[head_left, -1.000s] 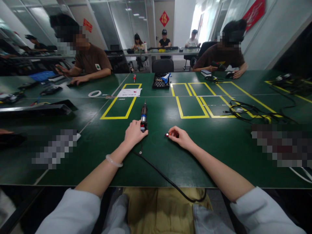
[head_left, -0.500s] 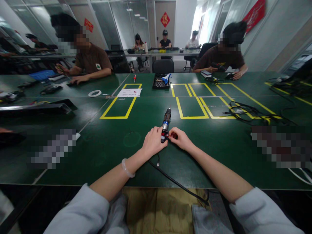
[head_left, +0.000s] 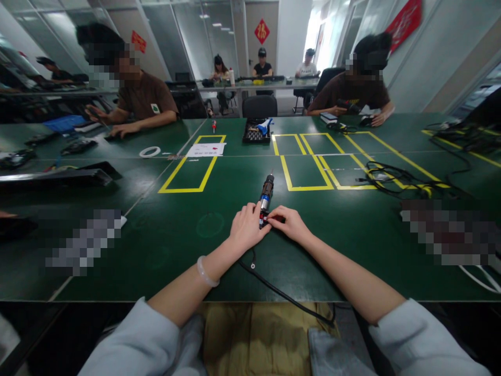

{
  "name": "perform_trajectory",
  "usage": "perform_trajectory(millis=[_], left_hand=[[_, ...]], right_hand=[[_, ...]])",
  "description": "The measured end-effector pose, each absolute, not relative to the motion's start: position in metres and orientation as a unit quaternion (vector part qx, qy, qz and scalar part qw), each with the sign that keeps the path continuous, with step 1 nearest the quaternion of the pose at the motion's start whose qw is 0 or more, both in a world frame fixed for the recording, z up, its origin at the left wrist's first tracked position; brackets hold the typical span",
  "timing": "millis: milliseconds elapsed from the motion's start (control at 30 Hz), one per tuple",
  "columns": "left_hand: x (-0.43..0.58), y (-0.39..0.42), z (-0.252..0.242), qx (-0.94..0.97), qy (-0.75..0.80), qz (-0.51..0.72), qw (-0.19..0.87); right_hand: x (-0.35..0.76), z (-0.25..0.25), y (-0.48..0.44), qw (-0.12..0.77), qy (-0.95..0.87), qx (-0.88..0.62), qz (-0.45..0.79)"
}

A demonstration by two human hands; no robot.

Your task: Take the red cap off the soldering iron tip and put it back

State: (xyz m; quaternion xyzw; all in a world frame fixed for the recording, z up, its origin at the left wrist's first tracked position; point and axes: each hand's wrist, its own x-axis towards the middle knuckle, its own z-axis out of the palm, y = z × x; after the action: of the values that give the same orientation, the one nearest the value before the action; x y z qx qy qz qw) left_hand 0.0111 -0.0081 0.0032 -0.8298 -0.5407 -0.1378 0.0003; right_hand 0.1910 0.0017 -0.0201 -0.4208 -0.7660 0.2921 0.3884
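Note:
An electric screwdriver (head_left: 265,199) with its inside bare lies on the green table, its thin bit pointing away from me. It has a black nose, a silver and blue motor and small red parts at the near end. My left hand (head_left: 246,224) is closed around the near end from the left and holds it down. From the right, my right hand (head_left: 287,222) pinches at the red parts; what lies between its fingertips is too small to make out. A black cable (head_left: 282,293) with a ring terminal (head_left: 252,266) on a short lead runs out below my left hand and over the table's edge.
Yellow tape outlines (head_left: 180,190) mark the table (head_left: 156,240). Farther back are a black tray (head_left: 256,140), a white paper (head_left: 206,150) and a tape roll (head_left: 150,152). Coiled black cables (head_left: 387,177) lie at right. Several people sit across the room.
My right fingertips have moved slightly left, closer in against the red parts of the screwdriver. My left hand keeps its hold. The view has shifted a little.

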Motion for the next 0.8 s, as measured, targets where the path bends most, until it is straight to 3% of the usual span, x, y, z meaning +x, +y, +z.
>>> perform_trajectory(millis=[400,800], left_hand=[[-0.004,0.003,0.009,-0.821,-0.562,-0.071,0.065],[-0.123,0.057,0.007,-0.740,-0.669,-0.027,0.073]], right_hand=[[0.194,-0.025,0.004,0.394,-0.763,-0.400,0.321],[0.196,-0.022,0.006,0.377,-0.766,-0.414,0.314]])
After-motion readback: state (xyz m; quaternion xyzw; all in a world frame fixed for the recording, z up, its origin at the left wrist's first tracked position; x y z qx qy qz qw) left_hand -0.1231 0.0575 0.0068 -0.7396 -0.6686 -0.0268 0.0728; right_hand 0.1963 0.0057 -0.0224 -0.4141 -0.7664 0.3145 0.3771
